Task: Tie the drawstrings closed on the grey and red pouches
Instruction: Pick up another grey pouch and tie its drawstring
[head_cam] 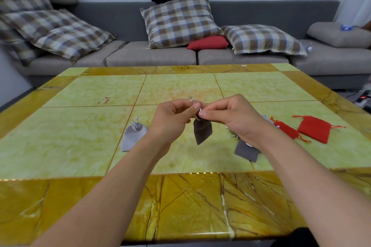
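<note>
Hands meet above the middle of the table (80, 126), both forearms reaching in from the near edge and angling toward each other. The left hand (172, 115) has its fingers curled inward, thumb and forefinger pinching a pale drawstring (193, 100) whose end pokes up just above the knuckles. The right hand (230, 114) faces it, fingers bent, thumb pressed against the forefinger on the cord at the neck of a dark grey pouch (202, 130). That pouch hangs from the pinched cords, clear of the table, its bottom corner pointing down. Left of the hanging pouch, a light grey pouch (132, 136) lies on the table with its neck gathered and its cords knotted. Right of the hanging pouch, partly under the right wrist, lies another grey pouch (246, 150). Farther right lie two red pouches: a narrow one (287, 129) and a flat, wider one (314, 128), cords loose.
</note>
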